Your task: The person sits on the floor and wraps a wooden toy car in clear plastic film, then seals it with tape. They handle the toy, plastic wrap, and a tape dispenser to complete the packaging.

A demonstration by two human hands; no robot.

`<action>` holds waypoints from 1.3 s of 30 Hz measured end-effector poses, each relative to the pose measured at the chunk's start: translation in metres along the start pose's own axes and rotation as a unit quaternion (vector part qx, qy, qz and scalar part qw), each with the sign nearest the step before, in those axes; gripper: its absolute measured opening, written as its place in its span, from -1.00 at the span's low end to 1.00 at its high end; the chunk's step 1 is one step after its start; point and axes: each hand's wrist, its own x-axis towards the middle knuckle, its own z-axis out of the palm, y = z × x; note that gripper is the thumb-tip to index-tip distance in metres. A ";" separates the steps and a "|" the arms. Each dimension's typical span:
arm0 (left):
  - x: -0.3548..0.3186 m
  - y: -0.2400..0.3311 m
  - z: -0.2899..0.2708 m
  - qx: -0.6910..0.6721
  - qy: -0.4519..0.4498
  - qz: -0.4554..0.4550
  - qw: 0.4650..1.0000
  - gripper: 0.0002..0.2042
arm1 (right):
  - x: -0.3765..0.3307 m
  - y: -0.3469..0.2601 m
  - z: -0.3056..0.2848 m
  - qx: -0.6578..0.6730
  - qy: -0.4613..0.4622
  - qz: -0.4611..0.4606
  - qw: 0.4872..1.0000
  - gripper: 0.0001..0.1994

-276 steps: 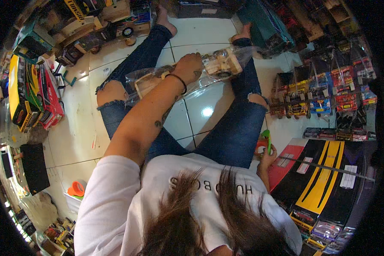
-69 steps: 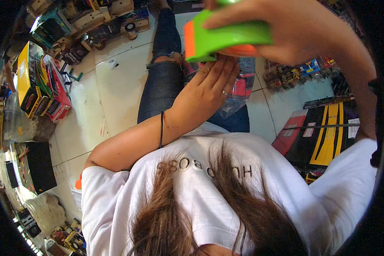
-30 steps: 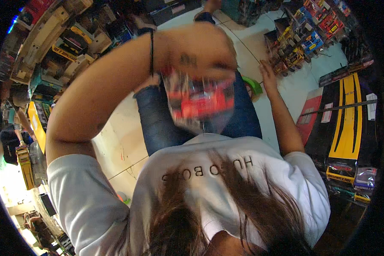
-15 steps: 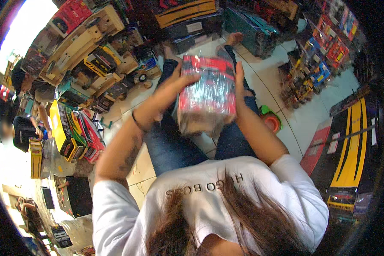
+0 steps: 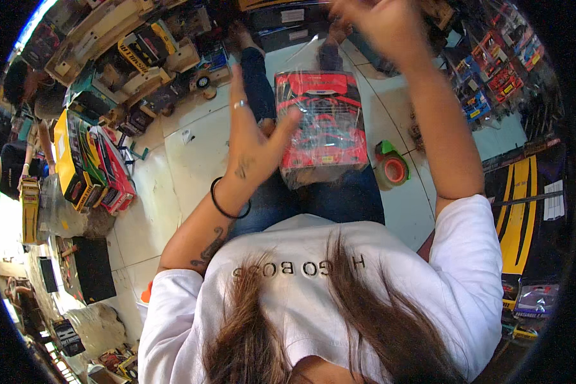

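A red and black box [image 5: 321,125] wrapped in clear plastic film rests on my thighs, its printed face turned up. My left hand [image 5: 255,137] is at the box's left side, fingers stretched out and thumb spread toward the box's edge. It looks to be lightly touching there, without a grip. High at the upper edge is my right hand [image 5: 387,32], away from the box. Its fingers are blurred and partly cut off, so whether it pinches anything is hidden. A faint clear sheet rises from the box's far edge.
On the tiles to the right lies a green and orange tape roll [image 5: 393,168]. Yellow and red boxes [image 5: 86,163] stand at the left, near another person's arm [image 5: 45,144]. Wooden shelving [image 5: 102,38] is at the far left, packaged goods [image 5: 493,80] at the right.
My right hand has left the box and swung up and away to the right. My left hand has loosened and straightened its fingers. The box has come to rest on my thighs.
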 end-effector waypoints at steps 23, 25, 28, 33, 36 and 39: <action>-0.010 0.025 -0.002 0.460 -0.247 0.169 0.836 0.03 | -0.199 0.084 0.024 0.102 0.107 -0.085 0.985 -0.47; -0.019 0.024 0.000 0.475 -0.237 0.175 0.829 -0.01 | -0.225 0.146 0.021 -0.188 0.122 0.095 0.970 -0.39; -0.032 0.026 0.006 0.510 -0.222 0.177 0.812 -0.09 | -0.278 0.234 0.033 -0.299 -0.100 0.242 0.918 -0.26; -0.041 0.025 0.014 0.547 -0.190 0.212 0.787 -0.44 | -0.335 0.356 0.050 -0.230 -0.167 0.363 0.887 -0.23; -0.039 0.023 0.014 0.536 -0.187 0.218 0.794 -0.47 | -0.355 0.375 0.062 -0.279 -0.095 0.370 0.881 -0.32; -0.038 0.020 0.012 0.540 -0.183 0.234 0.788 -0.48 | -0.350 0.344 0.059 -0.195 0.018 0.453 0.870 -0.46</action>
